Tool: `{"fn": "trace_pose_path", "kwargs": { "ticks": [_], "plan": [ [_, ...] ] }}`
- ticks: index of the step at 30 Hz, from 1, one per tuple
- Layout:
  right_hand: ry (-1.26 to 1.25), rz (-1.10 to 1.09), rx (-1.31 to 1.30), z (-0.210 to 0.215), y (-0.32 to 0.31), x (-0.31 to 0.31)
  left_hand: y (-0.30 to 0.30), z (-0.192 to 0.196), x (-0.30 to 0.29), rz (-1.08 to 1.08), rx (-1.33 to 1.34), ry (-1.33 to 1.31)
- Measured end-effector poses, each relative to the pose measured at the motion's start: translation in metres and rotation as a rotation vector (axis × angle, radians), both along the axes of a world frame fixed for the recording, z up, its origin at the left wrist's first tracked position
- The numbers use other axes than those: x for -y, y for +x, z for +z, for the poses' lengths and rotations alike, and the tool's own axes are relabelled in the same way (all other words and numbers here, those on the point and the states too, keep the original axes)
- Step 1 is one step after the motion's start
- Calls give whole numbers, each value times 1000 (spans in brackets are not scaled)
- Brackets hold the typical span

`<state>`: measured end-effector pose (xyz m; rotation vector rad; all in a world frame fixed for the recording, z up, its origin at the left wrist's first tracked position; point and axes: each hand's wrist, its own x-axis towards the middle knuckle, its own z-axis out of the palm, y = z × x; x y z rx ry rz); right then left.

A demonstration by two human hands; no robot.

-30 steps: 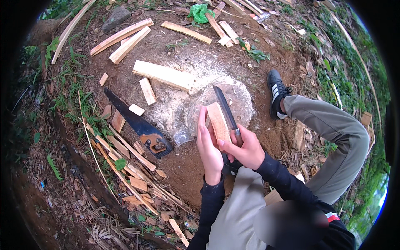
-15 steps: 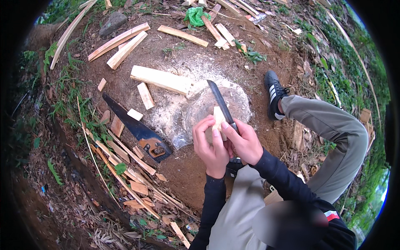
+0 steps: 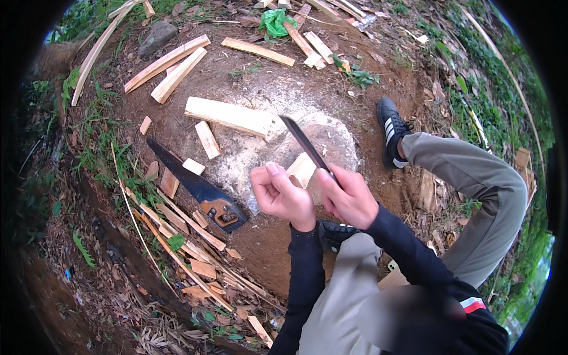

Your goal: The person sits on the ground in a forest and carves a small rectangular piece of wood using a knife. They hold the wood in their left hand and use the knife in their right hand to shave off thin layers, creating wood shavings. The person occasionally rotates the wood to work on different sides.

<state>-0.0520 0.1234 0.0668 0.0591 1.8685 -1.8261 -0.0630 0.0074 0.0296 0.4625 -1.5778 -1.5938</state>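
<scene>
My right hand (image 3: 350, 198) is closed round the handle of a knife with a long dark blade (image 3: 303, 142), which points up and to the left. To its left, my left hand (image 3: 283, 196) is turned partly palm up, its fingers curled in and thumb raised; I see nothing in it. Between the hands a pale cut piece of wood (image 3: 302, 169) shows, partly behind the left hand and the blade. Beneath lies a round, flat, sawdust-covered block (image 3: 340, 145); whether the wood rests on it I cannot tell.
A handsaw (image 3: 201, 189) lies on the ground to the left. Beyond the hands is a thick plank (image 3: 228, 116) beside a short offcut (image 3: 207, 140). Wood strips (image 3: 183, 236) are heaped at lower left. A green plastic bag (image 3: 276, 23) lies far off, and my shoe (image 3: 390, 133) stands at right.
My left hand has come away from the knife and the wood, moving left and turning with its fingers curled. The right hand has shifted slightly right and down, with the blade tilting farther left.
</scene>
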Motion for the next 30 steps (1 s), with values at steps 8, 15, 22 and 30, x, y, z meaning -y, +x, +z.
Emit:
{"fn": "trace_pose_path", "kwargs": {
  "ticks": [8,15,22,30],
  "plan": [
    [445,134,-498,7,27,-28,-3,-5,6,103,-63,-91],
    [547,149,-590,7,21,-25,4,-6,8,186,79,-388],
    [443,130,-465,7,20,-28,15,-10,6,93,-10,-660],
    [339,176,-260,24,19,-42,36,-18,2,-25,-30,-706]
  ]
}}
